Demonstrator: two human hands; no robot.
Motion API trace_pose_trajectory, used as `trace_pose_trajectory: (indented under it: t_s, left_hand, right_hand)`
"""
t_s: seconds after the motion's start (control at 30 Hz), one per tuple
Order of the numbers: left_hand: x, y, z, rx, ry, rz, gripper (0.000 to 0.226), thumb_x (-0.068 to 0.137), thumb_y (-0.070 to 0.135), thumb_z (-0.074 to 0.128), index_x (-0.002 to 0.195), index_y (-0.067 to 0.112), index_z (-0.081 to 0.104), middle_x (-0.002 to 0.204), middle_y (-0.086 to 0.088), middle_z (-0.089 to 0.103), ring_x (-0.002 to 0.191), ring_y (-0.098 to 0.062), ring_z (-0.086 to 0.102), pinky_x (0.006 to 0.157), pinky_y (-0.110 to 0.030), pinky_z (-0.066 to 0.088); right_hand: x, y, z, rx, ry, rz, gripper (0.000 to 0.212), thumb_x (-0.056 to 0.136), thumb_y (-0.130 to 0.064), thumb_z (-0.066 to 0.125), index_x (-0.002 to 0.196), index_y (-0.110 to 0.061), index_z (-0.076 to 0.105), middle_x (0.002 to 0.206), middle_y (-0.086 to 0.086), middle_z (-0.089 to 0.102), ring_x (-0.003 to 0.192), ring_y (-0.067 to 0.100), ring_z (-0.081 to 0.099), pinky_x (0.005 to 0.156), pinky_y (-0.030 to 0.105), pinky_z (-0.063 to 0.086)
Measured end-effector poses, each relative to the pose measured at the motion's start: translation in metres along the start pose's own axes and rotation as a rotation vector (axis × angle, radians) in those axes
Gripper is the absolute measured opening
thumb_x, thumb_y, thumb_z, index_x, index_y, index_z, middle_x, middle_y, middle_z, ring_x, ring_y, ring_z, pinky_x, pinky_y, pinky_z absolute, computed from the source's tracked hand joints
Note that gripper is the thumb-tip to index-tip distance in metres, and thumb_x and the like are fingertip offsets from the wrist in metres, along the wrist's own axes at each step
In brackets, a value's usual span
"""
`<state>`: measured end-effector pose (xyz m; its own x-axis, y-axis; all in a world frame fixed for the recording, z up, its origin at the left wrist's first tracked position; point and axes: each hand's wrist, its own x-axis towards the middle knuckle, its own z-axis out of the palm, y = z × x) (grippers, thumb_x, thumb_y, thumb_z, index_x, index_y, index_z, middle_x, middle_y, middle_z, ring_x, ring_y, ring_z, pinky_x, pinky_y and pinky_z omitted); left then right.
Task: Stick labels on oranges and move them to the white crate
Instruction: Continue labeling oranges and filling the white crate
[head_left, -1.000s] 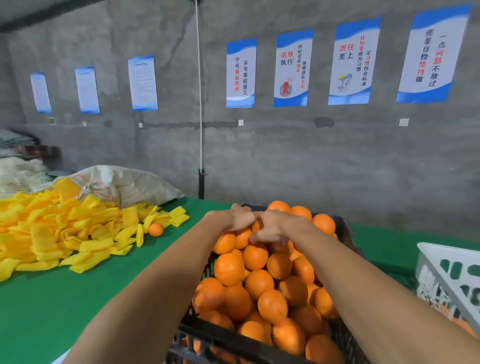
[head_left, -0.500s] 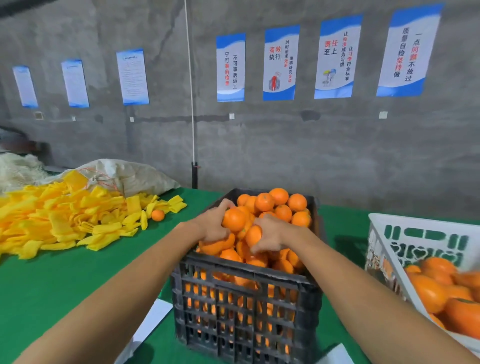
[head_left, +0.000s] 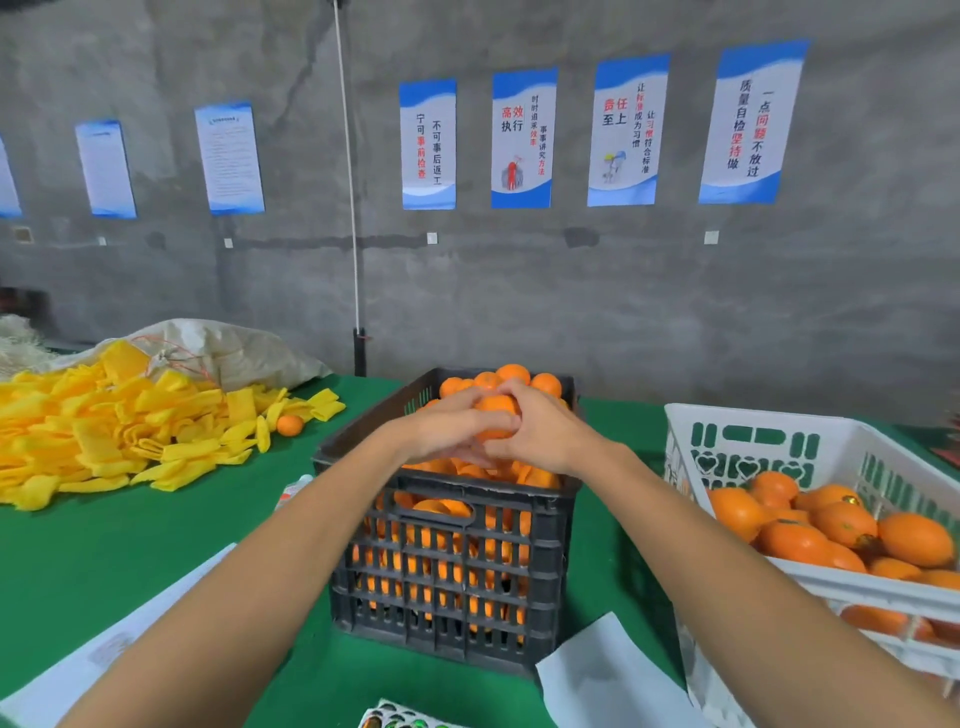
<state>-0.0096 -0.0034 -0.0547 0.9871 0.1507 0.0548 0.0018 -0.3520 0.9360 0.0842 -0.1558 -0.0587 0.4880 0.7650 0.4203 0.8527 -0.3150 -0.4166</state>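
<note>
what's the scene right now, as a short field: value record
left hand: grips an orange from the left
right hand: grips the same orange from the right
held orange: above the black crate, label not visible
black crate: centre of the green table, heaped with oranges
white crate: right of the black crate, partly filled with oranges
label sheet: near table edge, partly cut off
stray orange: on the table beside the yellow foam nets
green table: white paper sheets on near side

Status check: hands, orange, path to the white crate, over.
Both hands, left hand and right hand, holding one orange above the black crate. White crate to the right, partly filled. Nothing in between.
</note>
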Motion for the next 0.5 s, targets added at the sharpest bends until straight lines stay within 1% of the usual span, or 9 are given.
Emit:
trace_pose_trajectory:
  t_s: [0.07, 0.13, 0.17, 0.23, 0.27, 0.33, 0.37, 0.43, 0.5]
  left_hand:
    - [-0.009, 0.011, 0.013, 0.069, 0.130, 0.137, 0.051, 0.084, 0.031, 0.082, 0.127, 0.022, 0.058, 0.115, -0.010, 0.070, 0.092, -0.012, 0.074, 0.072, -0.029, 0.060]
    - [-0.022, 0.023, 0.027, 0.085, 0.280, 0.248, 0.049, 0.083, 0.029, 0.084, 0.125, 0.019, 0.060, 0.108, -0.005, 0.071, 0.084, -0.006, 0.072, 0.065, -0.019, 0.056]
    - [-0.028, 0.029, 0.034, 0.098, 0.349, 0.294, 0.051, 0.082, 0.032, 0.085, 0.125, 0.020, 0.060, 0.107, -0.001, 0.070, 0.085, -0.006, 0.070, 0.065, -0.016, 0.055]
    - [-0.042, 0.034, 0.053, 0.100, 0.459, 0.380, 0.054, 0.080, 0.038, 0.085, 0.126, 0.025, 0.059, 0.106, 0.007, 0.068, 0.088, -0.003, 0.068, 0.071, -0.014, 0.054]
    - [-0.049, 0.035, 0.064, 0.067, 0.482, 0.419, 0.054, 0.080, 0.039, 0.085, 0.126, 0.027, 0.059, 0.108, 0.009, 0.068, 0.090, -0.001, 0.068, 0.075, -0.014, 0.054]
    - [-0.060, 0.031, 0.089, -0.009, 0.492, 0.483, 0.054, 0.079, 0.038, 0.086, 0.125, 0.029, 0.060, 0.111, 0.009, 0.067, 0.093, 0.000, 0.068, 0.078, -0.016, 0.055]
    - [-0.063, 0.027, 0.100, -0.048, 0.489, 0.508, 0.054, 0.079, 0.036, 0.087, 0.125, 0.028, 0.061, 0.113, 0.010, 0.066, 0.094, 0.000, 0.068, 0.079, -0.018, 0.056]
    - [-0.066, 0.015, 0.121, -0.116, 0.453, 0.538, 0.057, 0.077, 0.031, 0.088, 0.128, 0.026, 0.061, 0.117, 0.009, 0.066, 0.100, -0.004, 0.069, 0.083, -0.022, 0.058]
    - [-0.066, -0.002, 0.138, -0.138, 0.369, 0.525, 0.063, 0.076, 0.032, 0.089, 0.131, 0.029, 0.058, 0.125, 0.005, 0.065, 0.106, -0.010, 0.069, 0.089, -0.029, 0.059]
  right_hand:
    - [-0.008, -0.009, -0.007, 0.072, 0.092, -0.035, 0.075, 0.069, -0.040, 0.085, 0.133, -0.028, 0.048, 0.114, -0.010, 0.059, 0.103, 0.013, 0.058, 0.071, 0.022, 0.042]
    - [-0.024, -0.014, -0.014, 0.143, 0.187, -0.043, 0.080, 0.071, -0.039, 0.086, 0.139, -0.028, 0.046, 0.127, -0.007, 0.058, 0.108, 0.010, 0.057, 0.083, 0.025, 0.045]
    - [-0.034, -0.015, -0.017, 0.192, 0.242, -0.039, 0.079, 0.072, -0.039, 0.085, 0.139, -0.030, 0.046, 0.127, -0.007, 0.059, 0.105, 0.008, 0.059, 0.084, 0.024, 0.047]
    - [-0.059, -0.017, -0.020, 0.312, 0.349, -0.058, 0.071, 0.073, -0.037, 0.084, 0.135, -0.035, 0.050, 0.113, -0.009, 0.064, 0.088, 0.006, 0.063, 0.078, 0.023, 0.052]
    - [-0.072, -0.018, -0.020, 0.365, 0.398, -0.083, 0.068, 0.073, -0.035, 0.082, 0.134, -0.036, 0.052, 0.106, -0.009, 0.065, 0.081, 0.008, 0.063, 0.075, 0.023, 0.053]
    - [-0.096, -0.016, -0.016, 0.396, 0.475, -0.129, 0.068, 0.074, -0.033, 0.080, 0.137, -0.034, 0.053, 0.109, -0.010, 0.064, 0.079, 0.011, 0.064, 0.074, 0.020, 0.053]
    - [-0.108, -0.013, -0.013, 0.390, 0.502, -0.144, 0.070, 0.075, -0.030, 0.080, 0.140, -0.032, 0.053, 0.116, -0.011, 0.063, 0.083, 0.012, 0.065, 0.077, 0.019, 0.053]
    - [-0.129, -0.003, -0.006, 0.369, 0.532, -0.152, 0.075, 0.077, -0.023, 0.081, 0.145, -0.026, 0.050, 0.130, -0.008, 0.058, 0.103, 0.012, 0.065, 0.087, 0.022, 0.054]
    - [-0.148, 0.013, 0.001, 0.321, 0.529, -0.144, 0.078, 0.078, -0.024, 0.082, 0.148, -0.024, 0.048, 0.135, -0.006, 0.055, 0.119, 0.010, 0.059, 0.094, 0.025, 0.053]
